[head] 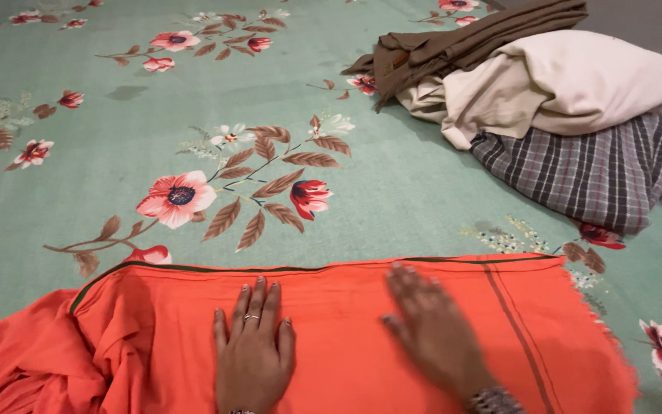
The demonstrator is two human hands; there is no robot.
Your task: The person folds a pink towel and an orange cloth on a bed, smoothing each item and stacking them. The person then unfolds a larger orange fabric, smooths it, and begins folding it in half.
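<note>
Orange woven cloth [331,337] with a thin dark border stripe along its far edge and a pair of darker stripes near its right end: spread flat across the near part of the scene, its far edge running straight from left to right, its right edge frayed, its left portion bunched into loose folds at the near left corner. Left hand [254,345]: laid palm down on the cloth near its middle, fingers straight and close together, a ring on one finger, holding nothing. Right hand [430,330]: also palm down on the cloth, just to the right of the left hand and apart from it, fingers slightly spread, blurred in the picture, holding nothing; a beaded bracelet [492,400] sits at its wrist. Underlying surface: pale green bedsheet [116,130] printed with pink and red flowers and brown leaves, covering nearly the whole view. Far right, well apart from the hands: a pile of folded garments resting on the sheet, made up of a brown cloth [461,42] at the far side, a cream cloth [568,80] just beside and partly over it, and a grey checked cloth [591,172] nearest, lying partly under the cream one.
</note>
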